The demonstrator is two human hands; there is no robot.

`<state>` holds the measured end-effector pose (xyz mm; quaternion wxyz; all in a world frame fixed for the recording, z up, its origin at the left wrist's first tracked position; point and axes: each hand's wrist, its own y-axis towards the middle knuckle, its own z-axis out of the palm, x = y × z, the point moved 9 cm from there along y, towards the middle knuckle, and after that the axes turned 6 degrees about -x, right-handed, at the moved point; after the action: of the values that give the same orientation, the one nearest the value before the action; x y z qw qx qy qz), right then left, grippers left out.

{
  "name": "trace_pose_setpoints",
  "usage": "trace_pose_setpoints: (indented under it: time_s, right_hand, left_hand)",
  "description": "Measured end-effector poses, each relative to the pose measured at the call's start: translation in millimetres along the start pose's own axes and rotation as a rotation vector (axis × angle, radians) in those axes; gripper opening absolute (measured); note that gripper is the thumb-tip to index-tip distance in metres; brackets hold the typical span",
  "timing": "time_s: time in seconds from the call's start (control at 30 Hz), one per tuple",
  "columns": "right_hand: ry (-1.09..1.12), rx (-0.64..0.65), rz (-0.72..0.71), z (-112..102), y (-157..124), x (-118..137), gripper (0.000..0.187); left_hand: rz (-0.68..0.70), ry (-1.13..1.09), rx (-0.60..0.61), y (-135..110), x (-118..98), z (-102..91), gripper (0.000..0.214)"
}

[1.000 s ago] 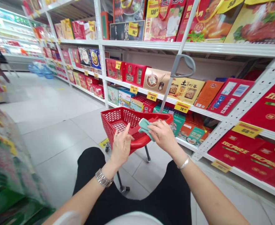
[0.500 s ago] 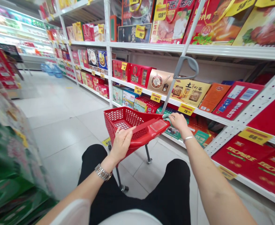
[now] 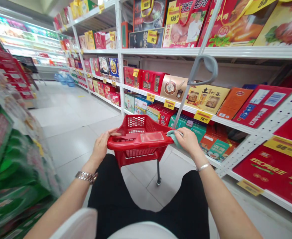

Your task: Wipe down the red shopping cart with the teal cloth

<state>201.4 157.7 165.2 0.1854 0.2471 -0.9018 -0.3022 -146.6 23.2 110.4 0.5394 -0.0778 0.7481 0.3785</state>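
Between left hand (image 3: 101, 143) and right hand (image 3: 187, 141) — red basket (image 3: 141, 160).

green cloth (image 3: 175, 139) partly hidden by right hand (image 3: 187, 141), green packages (image 3: 16, 169) blurred, upper-right box (image 3: 282, 28) cut off

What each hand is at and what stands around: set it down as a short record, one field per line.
Left hand: at the left end of the red handle; grip unclear
Right hand: holding a green cloth at the handle's right end
Left wrist: metal watch
Right wrist: silver bracelet
Cart: red, with mesh walls, in front of the knees
Behind cart: grey pole before white shelves of boxes
Far left: green packs, blurred
Floor: pale tiles
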Motion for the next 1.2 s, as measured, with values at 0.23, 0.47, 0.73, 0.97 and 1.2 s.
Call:
trace_pose_setpoints:
  time_s: [0.23, 0.47, 0.73, 0.97, 1.2]
  right_hand:
    - [0.190, -0.147, -0.160, -33.1, -49.1, 50.7, 0.030]
    - [0.274, -0.216, -0.206, -69.4, -93.7, 87.2, 0.019]
    - [0.440, -0.188, -0.340, -81.0, -124.8, 135.8, 0.017]
    - [0.295, -0.428, -0.595, -69.8, -168.6, 123.7, 0.021]
    - [0.437, -0.522, 0.112, -56.1, -132.1, 15.8, 0.016]
  left_hand:
    - [-0.158, -0.310, -0.174, 21.7, 24.9, -21.4, 0.051]
    - [-0.197, -0.024, -0.407, 12.7, 24.4, -46.8, 0.049]
    - [0.433, 0.276, -0.098, -73.3, -116.9, 35.0, 0.034]
    - [0.552, 0.293, 0.212, -111.9, -128.0, 78.3, 0.033]
    - [0.487, 0.349, 0.236, -97.6, -109.8, 71.7, 0.037]
